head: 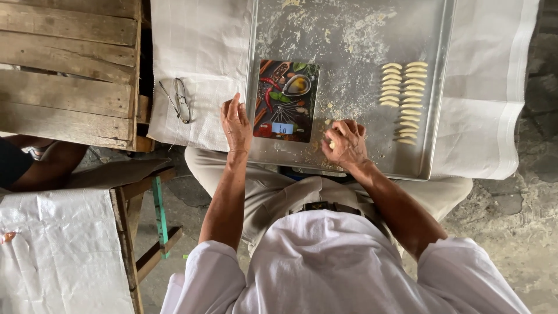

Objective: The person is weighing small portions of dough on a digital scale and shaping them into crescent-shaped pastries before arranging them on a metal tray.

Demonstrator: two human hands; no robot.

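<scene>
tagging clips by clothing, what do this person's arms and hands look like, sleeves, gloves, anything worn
Both arms come out of short white sleeves that end about the elbow, so the forearms are bare. The left hand and right hand wear no gloves. No watch, bracelet or ring shows on either wrist or hand, though the right fingers are partly curled under.

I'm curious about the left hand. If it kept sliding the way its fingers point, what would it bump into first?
The left hand points up the picture, along the left edge of the metal tray. Its way looks free over the white cloth; the picture-covered kitchen scale lies just to its right, probably missed, though it is close.
</scene>
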